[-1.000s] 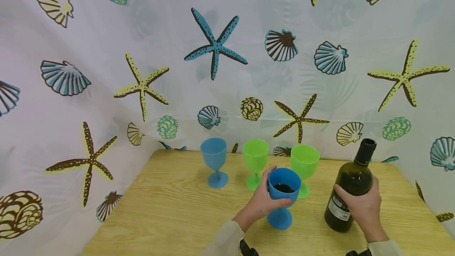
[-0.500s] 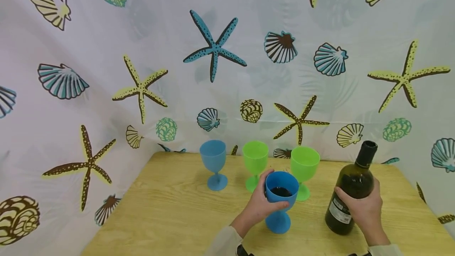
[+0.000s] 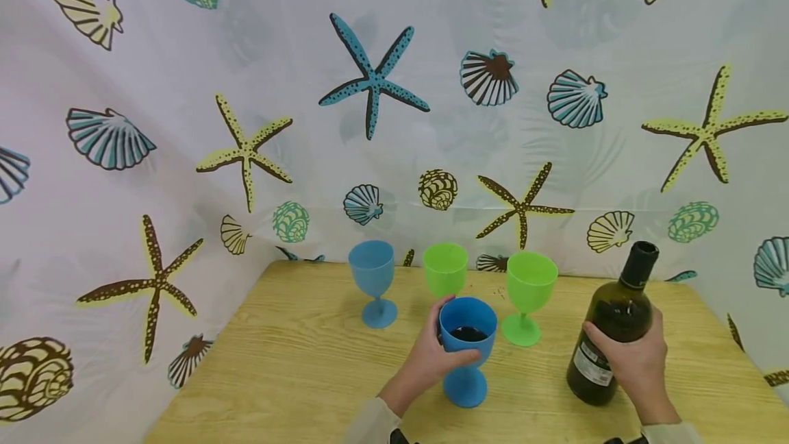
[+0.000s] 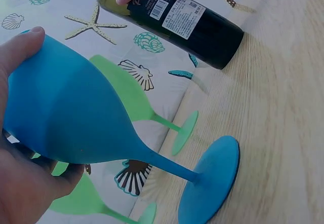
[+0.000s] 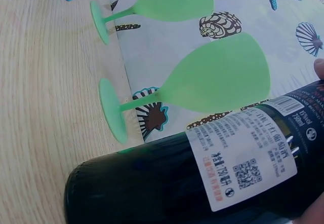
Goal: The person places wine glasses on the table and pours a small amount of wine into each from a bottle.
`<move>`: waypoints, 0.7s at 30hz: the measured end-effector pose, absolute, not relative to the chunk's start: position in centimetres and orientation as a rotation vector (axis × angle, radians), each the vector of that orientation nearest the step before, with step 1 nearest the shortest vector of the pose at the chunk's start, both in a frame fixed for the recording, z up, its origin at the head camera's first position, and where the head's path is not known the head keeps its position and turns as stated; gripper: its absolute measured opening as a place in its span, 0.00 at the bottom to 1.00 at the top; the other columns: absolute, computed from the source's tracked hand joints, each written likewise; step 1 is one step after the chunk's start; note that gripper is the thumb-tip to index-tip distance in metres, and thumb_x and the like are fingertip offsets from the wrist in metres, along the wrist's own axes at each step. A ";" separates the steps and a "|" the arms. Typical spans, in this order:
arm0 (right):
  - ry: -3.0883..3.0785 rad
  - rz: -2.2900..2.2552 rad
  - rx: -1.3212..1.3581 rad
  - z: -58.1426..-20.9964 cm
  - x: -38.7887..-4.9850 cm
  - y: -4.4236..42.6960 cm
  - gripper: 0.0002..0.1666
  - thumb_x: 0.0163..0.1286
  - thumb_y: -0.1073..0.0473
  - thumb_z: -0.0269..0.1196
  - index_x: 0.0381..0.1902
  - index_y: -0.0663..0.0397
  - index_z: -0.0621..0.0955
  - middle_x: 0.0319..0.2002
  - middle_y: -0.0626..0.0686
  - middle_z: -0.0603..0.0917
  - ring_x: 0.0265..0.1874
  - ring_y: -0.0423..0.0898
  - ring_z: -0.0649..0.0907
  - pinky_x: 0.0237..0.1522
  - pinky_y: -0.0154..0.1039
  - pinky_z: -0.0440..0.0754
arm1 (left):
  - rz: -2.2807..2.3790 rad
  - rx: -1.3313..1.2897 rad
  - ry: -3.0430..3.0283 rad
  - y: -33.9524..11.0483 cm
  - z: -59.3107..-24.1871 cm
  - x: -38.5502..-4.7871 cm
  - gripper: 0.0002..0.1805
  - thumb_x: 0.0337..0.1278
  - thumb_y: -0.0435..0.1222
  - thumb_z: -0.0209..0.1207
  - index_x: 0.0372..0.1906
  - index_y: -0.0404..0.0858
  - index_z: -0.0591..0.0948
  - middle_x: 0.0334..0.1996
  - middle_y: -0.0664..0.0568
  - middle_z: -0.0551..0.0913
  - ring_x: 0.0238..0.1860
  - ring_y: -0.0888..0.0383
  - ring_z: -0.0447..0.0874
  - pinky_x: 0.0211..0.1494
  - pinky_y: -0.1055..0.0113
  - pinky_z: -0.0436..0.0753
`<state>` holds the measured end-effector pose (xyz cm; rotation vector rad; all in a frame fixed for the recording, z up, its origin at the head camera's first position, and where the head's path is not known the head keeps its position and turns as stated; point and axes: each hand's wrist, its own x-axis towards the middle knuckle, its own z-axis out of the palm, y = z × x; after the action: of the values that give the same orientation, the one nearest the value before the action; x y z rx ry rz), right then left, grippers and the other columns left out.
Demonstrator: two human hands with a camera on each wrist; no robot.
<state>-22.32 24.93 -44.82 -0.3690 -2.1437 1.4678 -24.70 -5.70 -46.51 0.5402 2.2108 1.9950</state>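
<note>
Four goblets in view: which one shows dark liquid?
The darker blue goblet, held in the left hand. Dark liquid shows inside its bowl; none shows in the unheld blue goblet, the left green goblet or the right green goblet.

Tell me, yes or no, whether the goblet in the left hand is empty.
No, the head view shows dark liquid inside the blue goblet that the left hand grips.
</note>
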 end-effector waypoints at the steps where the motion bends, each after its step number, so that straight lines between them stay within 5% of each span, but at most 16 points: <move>1: -2.145 1.467 -0.368 -44.8 -22.3 24.9 0.56 0.50 0.57 0.75 0.70 0.57 0.55 0.59 0.63 0.70 0.53 0.57 0.72 0.54 0.57 0.71 | 1.995 0.534 2.213 -6.0 -46.5 -24.6 0.50 0.48 0.40 0.70 0.73 0.49 0.52 0.65 0.46 0.62 0.63 0.44 0.62 0.62 0.43 0.68; 11: -2.160 1.449 -0.388 -44.7 -22.2 24.8 0.55 0.51 0.56 0.75 0.70 0.55 0.56 0.59 0.60 0.71 0.52 0.53 0.73 0.51 0.49 0.72 | 2.045 0.523 2.295 -10.0 -46.7 -23.9 0.51 0.47 0.39 0.71 0.73 0.44 0.52 0.65 0.45 0.62 0.64 0.44 0.61 0.64 0.42 0.66; 21: -2.169 1.468 -0.379 -44.6 -22.1 24.8 0.56 0.51 0.56 0.75 0.70 0.57 0.54 0.60 0.62 0.69 0.54 0.56 0.72 0.53 0.55 0.71 | 2.118 0.493 2.351 -13.4 -46.3 -23.4 0.50 0.47 0.38 0.71 0.72 0.42 0.52 0.65 0.41 0.61 0.64 0.42 0.61 0.64 0.42 0.65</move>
<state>-22.10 24.79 -44.59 -0.3794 -2.1685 1.4681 -23.38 -13.44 -46.25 0.4930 2.3506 2.1179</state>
